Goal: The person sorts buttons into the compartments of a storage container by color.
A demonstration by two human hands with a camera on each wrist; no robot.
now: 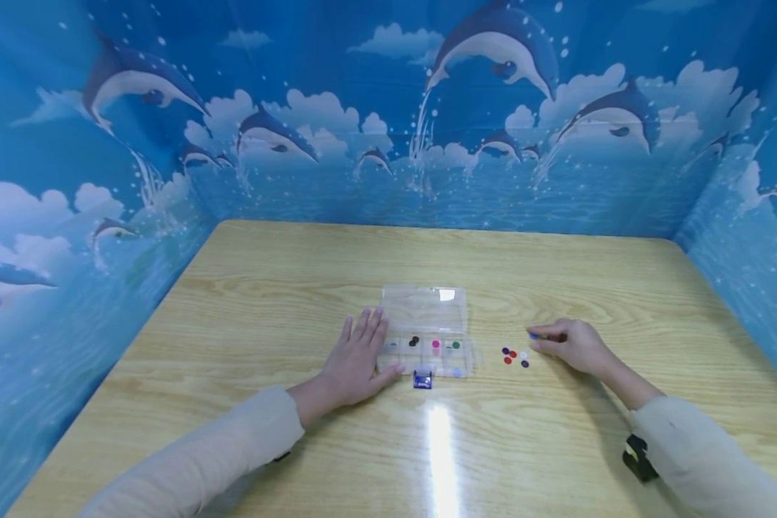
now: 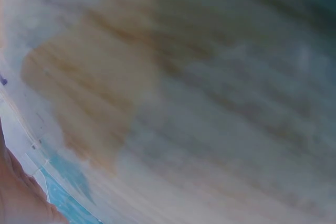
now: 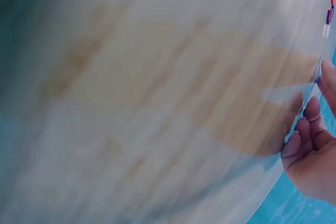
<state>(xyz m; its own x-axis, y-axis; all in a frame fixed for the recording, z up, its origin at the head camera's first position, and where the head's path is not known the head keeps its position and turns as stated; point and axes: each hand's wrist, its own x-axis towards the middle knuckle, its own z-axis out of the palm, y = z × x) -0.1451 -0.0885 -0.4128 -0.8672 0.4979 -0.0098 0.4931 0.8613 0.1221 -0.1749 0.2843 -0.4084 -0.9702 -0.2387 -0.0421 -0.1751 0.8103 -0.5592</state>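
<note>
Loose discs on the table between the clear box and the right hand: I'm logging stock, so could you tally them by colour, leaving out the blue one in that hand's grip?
Red discs: 2
Dark blue discs: 2
White disc: 1
Total: 5

Wood-grain table [image 1: 337, 259], open clear compartment box [image 1: 424, 311], blue piece [image 1: 423, 383] at its front; loose coloured discs [image 1: 513, 354] nearby

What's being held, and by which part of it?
The right hand pinches a small blue disc between thumb and finger; it's too small to tell which part. The left hand touches the clear box, fingers straight.
</note>
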